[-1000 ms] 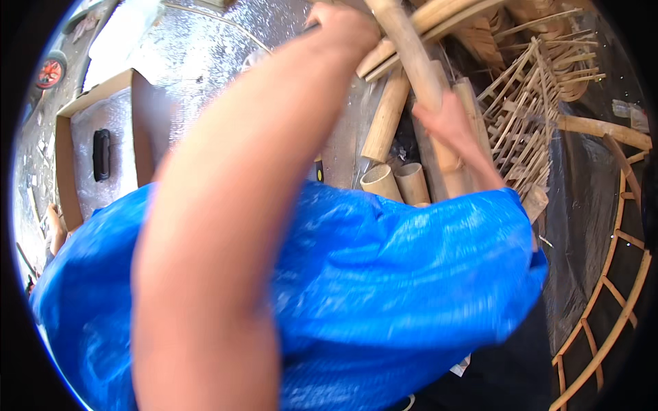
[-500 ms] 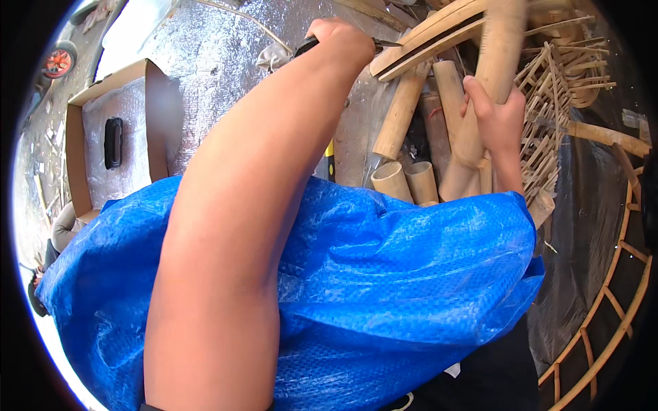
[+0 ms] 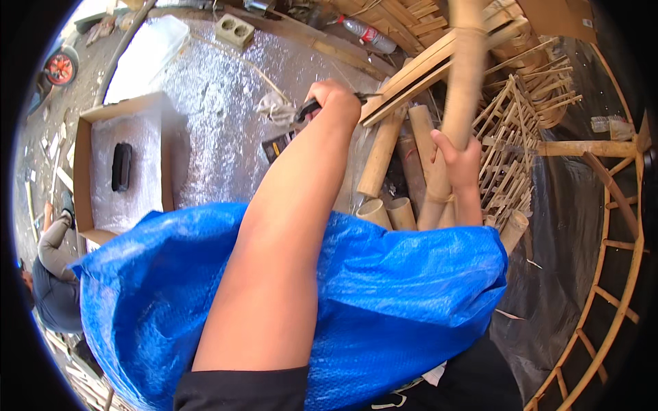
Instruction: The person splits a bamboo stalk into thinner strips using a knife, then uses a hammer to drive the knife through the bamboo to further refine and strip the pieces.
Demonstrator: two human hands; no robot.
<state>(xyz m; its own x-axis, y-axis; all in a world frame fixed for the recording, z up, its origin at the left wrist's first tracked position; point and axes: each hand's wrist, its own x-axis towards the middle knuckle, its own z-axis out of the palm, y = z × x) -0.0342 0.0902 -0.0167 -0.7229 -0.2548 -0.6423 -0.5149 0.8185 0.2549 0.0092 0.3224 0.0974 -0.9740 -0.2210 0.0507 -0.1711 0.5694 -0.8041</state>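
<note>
My left hand (image 3: 334, 101) is closed around the black handle of a knife (image 3: 371, 95). Its thin dark blade points right, at the near end of a split bamboo length (image 3: 418, 68); whether it touches, I cannot tell. With my right hand (image 3: 458, 162) I grip a thick bamboo pole (image 3: 463, 75), held nearly upright and smeared by motion at its upper part. Several cut bamboo tubes (image 3: 381, 154) lie and stand between my hands. Over my lap spreads a blue tarp (image 3: 411, 274), partly covering my right forearm.
At the left, an open cardboard box (image 3: 167, 157) holds a black object (image 3: 121, 167). A plastic bottle (image 3: 369, 34) and a concrete block (image 3: 234, 31) lie far off. Woven bamboo strips (image 3: 510, 130) and a curved bamboo frame (image 3: 634, 253) are at the right. Another person (image 3: 58, 294) sits at the far left.
The whole view has shifted, bringing the bottle, block and other person more into sight. Both hands keep their holds; the pole appears further left in the picture.
</note>
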